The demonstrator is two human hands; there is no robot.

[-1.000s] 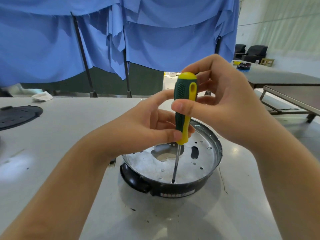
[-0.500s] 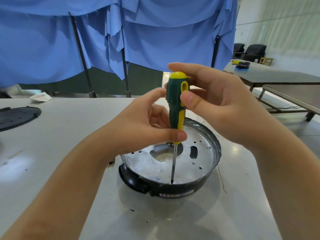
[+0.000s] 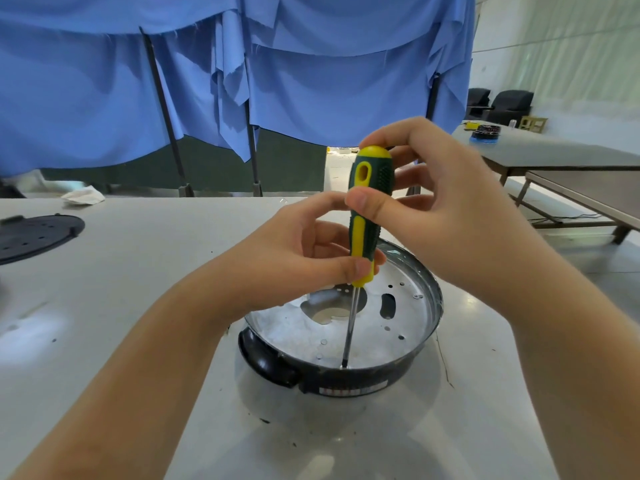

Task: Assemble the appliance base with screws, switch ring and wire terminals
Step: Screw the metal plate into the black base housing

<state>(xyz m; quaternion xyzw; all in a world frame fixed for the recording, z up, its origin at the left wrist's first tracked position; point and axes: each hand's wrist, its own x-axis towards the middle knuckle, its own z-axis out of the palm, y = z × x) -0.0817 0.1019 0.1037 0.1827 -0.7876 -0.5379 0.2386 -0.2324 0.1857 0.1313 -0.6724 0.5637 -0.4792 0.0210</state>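
Scene: a person drives a screw into an appliance base [image 3: 346, 337] standing on a pale bench [image 3: 138, 271], seen from a head-worn camera.
Tool: a green-and-yellow screwdriver [image 3: 367, 220] stands almost upright, its tip planted at the near inner edge of the base's metal plate [image 3: 391, 327], presumably on a screw too small to make out.
Right hand: the right hand [image 3: 450, 209] holds the upper handle, thumb across the front and fingers [image 3: 391, 133] curled over the yellow cap, a hold suited to pressing down while twisting.
Left hand: the left hand [image 3: 294, 258] pinches the lower handle between thumb and fingers, likely to keep the shaft square over the screw.
Base: it sits directly below both hands, its black handle [image 3: 266, 362] turned toward the camera, nothing holding it but its own weight.
Elsewhere: a black perforated disc [image 3: 38, 233] lies well apart at the left edge of the bench; blue drapes [image 3: 311, 81] hang behind.
Stage: judged as the screw-fastening step; no switch ring or wire terminals are visible.
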